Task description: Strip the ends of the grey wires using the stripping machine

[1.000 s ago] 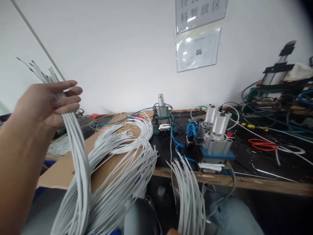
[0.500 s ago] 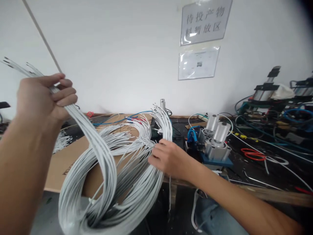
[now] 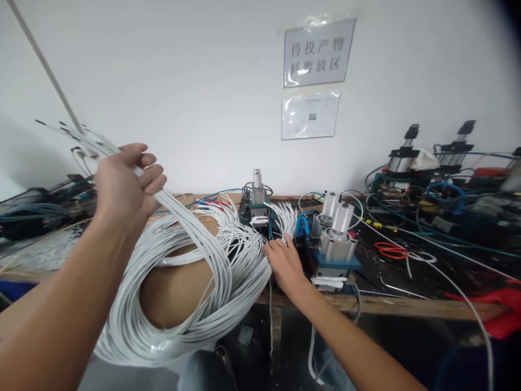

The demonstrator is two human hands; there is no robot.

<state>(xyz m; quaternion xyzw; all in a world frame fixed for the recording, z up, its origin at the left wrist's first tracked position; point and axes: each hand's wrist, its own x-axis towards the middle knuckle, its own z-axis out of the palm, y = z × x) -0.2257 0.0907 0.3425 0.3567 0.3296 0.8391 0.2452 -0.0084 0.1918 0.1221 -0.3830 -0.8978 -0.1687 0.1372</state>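
Note:
A large coil of thin white cables (image 3: 122, 326) lies partly on a cardboard sheet and hangs over the bench's front edge. My left hand (image 3: 129, 179) is raised at the left, closed around a strand bundle (image 3: 195, 228) that rises from the coil. Dark-tipped ends (image 3: 65, 129) stick out beyond that fist. At the coil's right side, my right hand (image 3: 285, 263) has its fingers curled on the cables, with a fan of white ends (image 3: 286, 217) standing beyond it. The fingertips there are partly hidden. More loose ends (image 3: 223, 214) spread across the back of the coil.
Metal cylinder fixtures (image 3: 340, 233) stand close to the right of my right hand, and another fixture (image 3: 257, 190) is behind it. Red tubing (image 3: 391, 250) and loose hoses lie farther right. Red-handled pliers (image 3: 502, 304) are at the right edge. Signs (image 3: 317, 51) hang on the wall.
The view has turned slightly left. My left hand has moved rightward and inward with its bundle. The coil has settled lower and flatter, and the ends by my right hand stand lower.

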